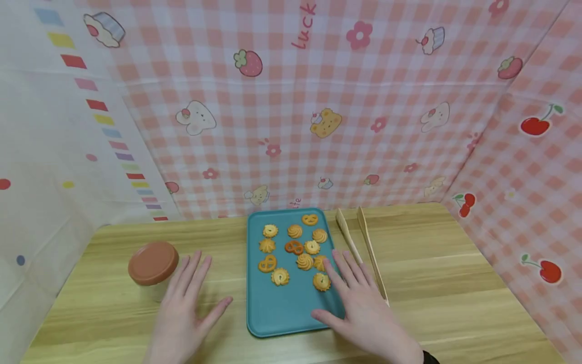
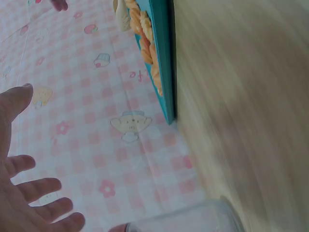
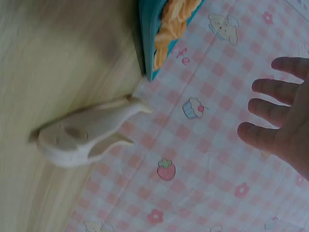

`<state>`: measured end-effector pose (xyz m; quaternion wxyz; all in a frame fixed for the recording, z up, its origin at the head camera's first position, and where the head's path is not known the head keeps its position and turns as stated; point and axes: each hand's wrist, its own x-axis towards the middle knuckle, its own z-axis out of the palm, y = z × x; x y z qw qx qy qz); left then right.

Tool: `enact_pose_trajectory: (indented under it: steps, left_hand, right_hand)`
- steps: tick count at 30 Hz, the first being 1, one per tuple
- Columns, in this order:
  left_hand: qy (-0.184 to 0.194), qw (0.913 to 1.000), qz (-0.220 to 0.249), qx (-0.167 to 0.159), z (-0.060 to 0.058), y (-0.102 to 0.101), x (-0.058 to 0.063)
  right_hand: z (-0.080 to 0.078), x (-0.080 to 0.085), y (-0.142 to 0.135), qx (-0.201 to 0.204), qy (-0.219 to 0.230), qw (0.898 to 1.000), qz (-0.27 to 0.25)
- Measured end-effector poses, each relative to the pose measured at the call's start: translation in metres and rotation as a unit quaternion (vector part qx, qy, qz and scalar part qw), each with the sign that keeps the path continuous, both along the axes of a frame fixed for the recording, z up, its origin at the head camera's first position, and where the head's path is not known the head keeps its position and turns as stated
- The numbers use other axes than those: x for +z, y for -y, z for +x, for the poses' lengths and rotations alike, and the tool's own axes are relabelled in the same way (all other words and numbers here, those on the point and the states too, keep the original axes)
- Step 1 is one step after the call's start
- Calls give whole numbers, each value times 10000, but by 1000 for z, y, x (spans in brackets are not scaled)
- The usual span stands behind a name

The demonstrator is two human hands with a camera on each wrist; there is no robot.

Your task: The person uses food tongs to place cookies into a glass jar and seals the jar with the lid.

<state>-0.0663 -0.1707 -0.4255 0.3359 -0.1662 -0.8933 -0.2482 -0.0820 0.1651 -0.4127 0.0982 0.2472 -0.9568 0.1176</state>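
Observation:
My left hand (image 1: 179,308) hovers with fingers spread beside a clear jar with a brown lid (image 1: 153,262). In the left wrist view, that hand (image 2: 29,193) holds nothing. A teal tray (image 1: 286,316) lies between the hands, carrying several swirled butter cookies (image 1: 305,262) and a few pretzels (image 1: 267,263). Over the tray's right edge is my right hand (image 1: 359,308), fingers extended and gripping nothing. Wooden tongs (image 1: 370,247) lie right of the tray, partly hidden by this hand; the right wrist view shows the tongs (image 3: 82,135) on the table, apart from the fingers.
The wood-grain table (image 1: 445,283) extends to both sides of the tray. Behind it hangs a pink checked cloth (image 1: 291,106) with cartoon prints, and similar cloth (image 1: 536,202) walls off the right side. White cloth (image 1: 45,151) hangs at left.

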Motion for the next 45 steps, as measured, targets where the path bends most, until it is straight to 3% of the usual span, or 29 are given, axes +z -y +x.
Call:
enact_pose_trajectory:
  steps: [4, 12, 16, 25, 30, 33, 38, 45]
  left_hand:
    - [-342, 9991, 202, -113, -3, 5, 6]
    - [-584, 9977, 299, -171, -7, 19, 15]
    - [-441, 9969, 610, -210, -9, 31, 15]
    - [403, 9878, 1461, 346, 1, 62, 10]
    - [935, 9763, 1830, 677, 5, 78, 3]
    - [1516, 9664, 1938, 746, 5, 93, -4]
    - [2153, 9553, 1986, 400, 1, 122, -19]
    - [2501, 9478, 1935, -420, -11, 153, -30]
  right_hand:
    - [-2, -3, 8, 111, -123, 9998, -145]
    - [-9, -3, 30, 386, -165, 9989, -231]
    - [-13, -1, 45, 636, 33, 9977, -236]
    - [-20, -5, 84, 1157, 289, 9926, -225]
    - [-26, -5, 108, 1424, 371, 9889, -210]
    - [-32, -2, 124, 1532, 452, 9871, -122]
    - [-41, 3, 150, 1725, 432, 9840, 86]
    - [-61, 6, 186, 1915, 701, 9784, 336]
